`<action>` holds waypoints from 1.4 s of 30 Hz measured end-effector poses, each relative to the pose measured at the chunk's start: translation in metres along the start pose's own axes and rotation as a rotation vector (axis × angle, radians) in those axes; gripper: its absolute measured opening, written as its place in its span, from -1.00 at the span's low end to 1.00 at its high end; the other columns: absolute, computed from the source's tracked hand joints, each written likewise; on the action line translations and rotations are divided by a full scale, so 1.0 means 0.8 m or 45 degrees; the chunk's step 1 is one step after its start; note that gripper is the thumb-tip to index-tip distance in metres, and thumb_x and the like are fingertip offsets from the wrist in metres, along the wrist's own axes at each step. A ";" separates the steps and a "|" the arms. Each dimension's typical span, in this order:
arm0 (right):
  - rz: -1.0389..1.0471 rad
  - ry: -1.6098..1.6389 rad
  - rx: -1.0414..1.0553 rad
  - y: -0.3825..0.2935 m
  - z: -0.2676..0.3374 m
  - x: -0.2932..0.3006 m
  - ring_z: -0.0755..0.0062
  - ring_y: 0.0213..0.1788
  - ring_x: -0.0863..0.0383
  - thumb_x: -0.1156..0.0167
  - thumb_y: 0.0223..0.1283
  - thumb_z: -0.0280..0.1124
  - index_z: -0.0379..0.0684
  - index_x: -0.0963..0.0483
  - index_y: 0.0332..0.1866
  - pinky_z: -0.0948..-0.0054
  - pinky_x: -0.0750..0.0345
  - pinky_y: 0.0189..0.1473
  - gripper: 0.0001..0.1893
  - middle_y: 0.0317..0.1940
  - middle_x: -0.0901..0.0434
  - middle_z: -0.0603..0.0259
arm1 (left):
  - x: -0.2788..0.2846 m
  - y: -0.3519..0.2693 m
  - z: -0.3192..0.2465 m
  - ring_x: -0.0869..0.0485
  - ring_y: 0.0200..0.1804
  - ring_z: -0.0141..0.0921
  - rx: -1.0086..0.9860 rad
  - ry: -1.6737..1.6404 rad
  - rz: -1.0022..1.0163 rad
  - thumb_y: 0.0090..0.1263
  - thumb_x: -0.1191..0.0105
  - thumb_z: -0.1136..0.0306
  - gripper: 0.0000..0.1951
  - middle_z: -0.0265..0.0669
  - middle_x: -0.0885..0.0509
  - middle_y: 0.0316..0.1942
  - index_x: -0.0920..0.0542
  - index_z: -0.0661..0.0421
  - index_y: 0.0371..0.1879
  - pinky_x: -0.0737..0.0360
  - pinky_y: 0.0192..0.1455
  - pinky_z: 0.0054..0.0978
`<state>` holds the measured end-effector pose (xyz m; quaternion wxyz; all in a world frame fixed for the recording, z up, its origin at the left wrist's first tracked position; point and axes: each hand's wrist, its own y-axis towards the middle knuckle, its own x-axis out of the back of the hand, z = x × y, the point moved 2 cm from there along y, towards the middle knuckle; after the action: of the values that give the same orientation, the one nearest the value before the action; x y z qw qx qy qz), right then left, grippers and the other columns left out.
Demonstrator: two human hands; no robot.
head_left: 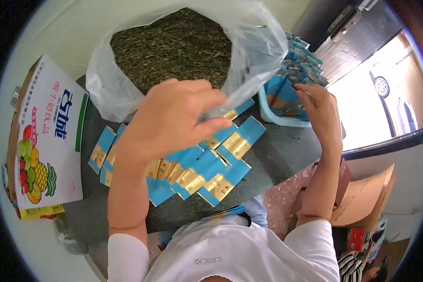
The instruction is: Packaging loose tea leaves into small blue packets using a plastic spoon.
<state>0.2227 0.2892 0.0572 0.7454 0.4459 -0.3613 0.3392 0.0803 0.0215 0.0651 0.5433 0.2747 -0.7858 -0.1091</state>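
Observation:
My left hand [176,120] is over the table between the open plastic bag and the packets, fingers curled and thumb apart. Translucent plastic shows by the thumb; whether I grip it is unclear. The clear plastic bag [257,46] is full of dark dried leaves, likely tea [172,46]. Blue and gold paper packets [216,187] lie overlapping below, some hidden by my left arm. At the light blue plastic basket [285,121], my right hand [320,109] has its thumb and forefinger close together against the packets [282,90] standing inside. Any packet between those fingers cannot be made out.
A white printed carton [51,137] with fruit pictures stands at the left of the dark tabletop [278,158]. More packets [229,211] rest at my lap. Cardboard sheets [365,197] and a person in a striped garment [350,268] are at lower right, below a bright doorway [359,105].

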 end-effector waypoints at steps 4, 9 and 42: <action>-0.082 -0.010 -0.018 -0.003 0.022 0.015 0.46 -0.32 -0.61 -0.18 0.33 -0.52 -0.30 -0.65 -0.03 0.51 -0.52 -0.24 -0.81 -0.32 -0.66 0.14 | 0.005 -0.007 -0.003 -0.64 -0.34 -0.13 0.012 0.060 0.035 0.29 -0.15 0.29 -0.86 -0.24 -0.61 -0.45 -0.65 0.06 -0.29 -0.55 -0.25 -0.19; -0.465 0.300 0.206 0.004 0.102 0.043 0.67 -0.33 -0.49 -0.18 0.33 -0.58 -0.28 -0.65 -0.01 0.65 -0.43 -0.23 -0.81 -0.30 -0.66 0.34 | 0.001 -0.009 -0.017 -0.67 -0.34 -0.15 0.042 0.105 0.136 0.29 -0.07 0.38 -0.89 -0.24 -0.62 -0.46 -0.64 0.05 -0.29 -0.57 -0.26 -0.19; -0.290 0.759 0.021 -0.148 0.095 -0.026 0.57 -0.34 -0.57 -0.25 0.17 -0.65 -0.29 -0.65 -0.14 0.62 -0.44 -0.41 -0.83 -0.33 -0.64 0.26 | 0.115 -0.076 -0.040 -0.54 -0.62 -0.20 -0.291 -0.327 -0.919 -0.35 -0.12 0.32 -0.53 0.14 -0.50 -0.65 -0.41 0.67 -0.73 -0.63 -0.50 -0.23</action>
<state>0.2924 0.1724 0.0155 0.8480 0.3704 -0.0720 0.3722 0.1047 -0.0752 0.1219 0.3944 0.4551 -0.6831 -0.4131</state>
